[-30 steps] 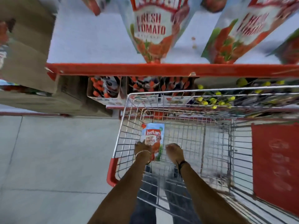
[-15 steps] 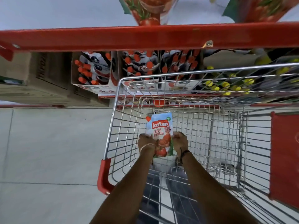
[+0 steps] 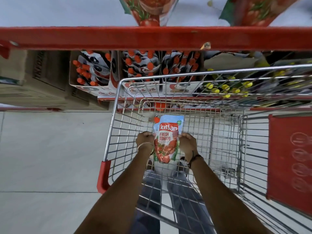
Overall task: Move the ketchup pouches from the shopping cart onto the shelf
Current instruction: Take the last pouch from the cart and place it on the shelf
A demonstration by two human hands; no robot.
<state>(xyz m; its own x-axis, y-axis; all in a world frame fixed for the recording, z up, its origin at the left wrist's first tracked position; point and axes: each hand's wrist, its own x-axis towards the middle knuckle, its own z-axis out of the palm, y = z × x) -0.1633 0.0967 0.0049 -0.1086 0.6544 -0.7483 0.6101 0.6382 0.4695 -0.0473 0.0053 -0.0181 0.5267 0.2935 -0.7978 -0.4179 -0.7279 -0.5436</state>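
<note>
A ketchup pouch, light blue with a red tomato print and a red spout cap, sits inside the wire shopping cart. My left hand grips its left edge and my right hand grips its right edge, both closed on it. Above, the shelf with a red front edge carries two more ketchup pouches, only their lower parts in view.
Below the red edge, a lower shelf holds boxes of red-capped pouches, yellow-capped ones and cardboard cartons. The cart's red child-seat flap is at right, a red corner bumper at left. Grey floor tiles lie to the left.
Both hands closed on the pouch's sides and lifted it a little within the cart. The head tilted down, so the upper shelf slid toward the top of the view.
</note>
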